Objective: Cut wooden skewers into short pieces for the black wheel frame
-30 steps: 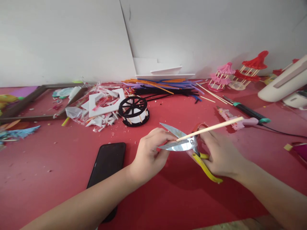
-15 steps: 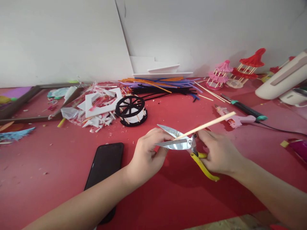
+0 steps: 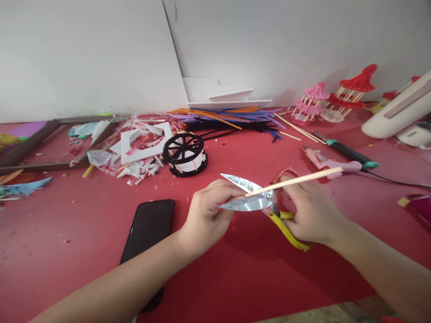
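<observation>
My right hand (image 3: 311, 211) is closed around the scissors (image 3: 249, 202), which have broad silver blades and yellow handles. The blades stand apart, pointing left. A thin wooden stick (image 3: 303, 178) lies between them and slants up to the right, past my right hand. My left hand (image 3: 210, 215) pinches the stick's left end; the fingertips are partly hidden behind the blades. Beyond my hands stands a small round frame (image 3: 184, 154) with a black spoked top, short wooden posts and a black base. A black phone (image 3: 148, 231) lies left of my left forearm.
Pipe cleaners (image 3: 225, 119) are piled at the wall. White foam scraps (image 3: 141, 148) and plastic lie to the left. A pink glue gun (image 3: 332, 163), a black-and-green tool (image 3: 352, 152) with a cord, and pink (image 3: 310, 103) and red (image 3: 352, 92) tiered models stand or lie at right.
The free end of the wooden stick has swung lower and to the right, so it lies flatter across the open blades. Both hands keep nearly the same place.
</observation>
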Demonstrator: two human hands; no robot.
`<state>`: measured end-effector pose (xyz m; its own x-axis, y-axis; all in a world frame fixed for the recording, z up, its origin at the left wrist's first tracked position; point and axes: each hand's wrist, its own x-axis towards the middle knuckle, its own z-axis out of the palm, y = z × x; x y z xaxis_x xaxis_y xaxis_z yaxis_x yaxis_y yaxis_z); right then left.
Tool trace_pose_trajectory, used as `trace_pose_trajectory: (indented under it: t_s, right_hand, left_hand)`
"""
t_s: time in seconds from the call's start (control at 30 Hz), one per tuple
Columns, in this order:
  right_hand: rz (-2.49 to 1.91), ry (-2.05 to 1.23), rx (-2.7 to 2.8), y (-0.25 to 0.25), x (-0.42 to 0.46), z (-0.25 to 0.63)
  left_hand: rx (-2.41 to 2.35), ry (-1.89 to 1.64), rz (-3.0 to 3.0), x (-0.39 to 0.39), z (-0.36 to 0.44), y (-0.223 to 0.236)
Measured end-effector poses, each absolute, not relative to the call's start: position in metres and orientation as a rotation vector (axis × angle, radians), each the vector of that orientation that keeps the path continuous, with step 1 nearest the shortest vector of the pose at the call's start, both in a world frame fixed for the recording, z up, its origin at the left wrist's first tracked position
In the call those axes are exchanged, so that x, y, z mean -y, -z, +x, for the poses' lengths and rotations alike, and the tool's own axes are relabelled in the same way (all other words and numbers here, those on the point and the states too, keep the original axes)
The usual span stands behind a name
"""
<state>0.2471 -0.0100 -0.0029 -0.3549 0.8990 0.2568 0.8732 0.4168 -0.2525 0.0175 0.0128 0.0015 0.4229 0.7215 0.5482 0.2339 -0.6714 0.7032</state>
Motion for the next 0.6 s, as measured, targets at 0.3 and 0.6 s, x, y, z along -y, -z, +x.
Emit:
trace_pose_trajectory:
  t_s: [0.3,0.6]
  right_hand:
    - [-1.573,-0.032,2.335,0.0061,0.0107,0.2434]
    - [-1.498,0.076,2.355,0.0085,0.0152,0.2434]
  left_hand:
    - [-0.811,-1.14,2.159,-0.0136,0.0169,0.0005]
    - [-0.78,-1.147,2.197,-0.0121,0.0144,-0.0015]
